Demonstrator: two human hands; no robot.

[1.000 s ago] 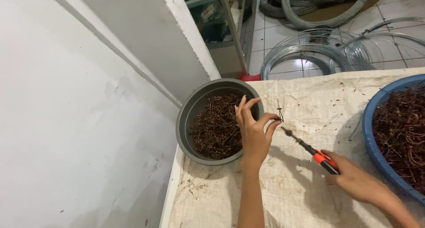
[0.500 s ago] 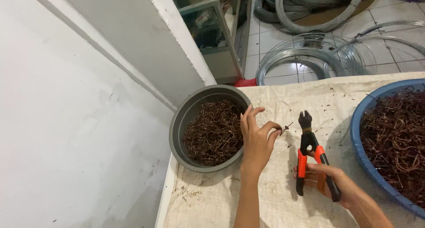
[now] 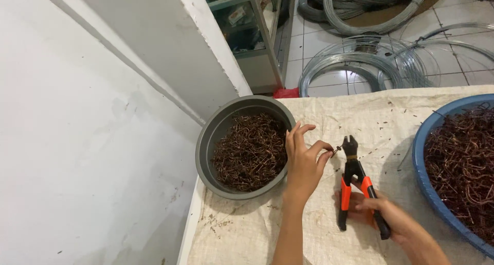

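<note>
Here the left hand (image 3: 304,164) pinches a short wire piece (image 3: 335,151) at the nose of the orange-handled cutters (image 3: 356,185), which the right hand (image 3: 383,216) grips on the counter (image 3: 329,115); a snip seems due, beside the grey bowl (image 3: 208,141)

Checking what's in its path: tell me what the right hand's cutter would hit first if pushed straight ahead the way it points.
The right hand aims the orange-handled cutter up the cloth; its tip is beside the small wire piece pinched by the left hand. Beyond that, only bare sacking cloth shows; depth is uncertain.
</note>
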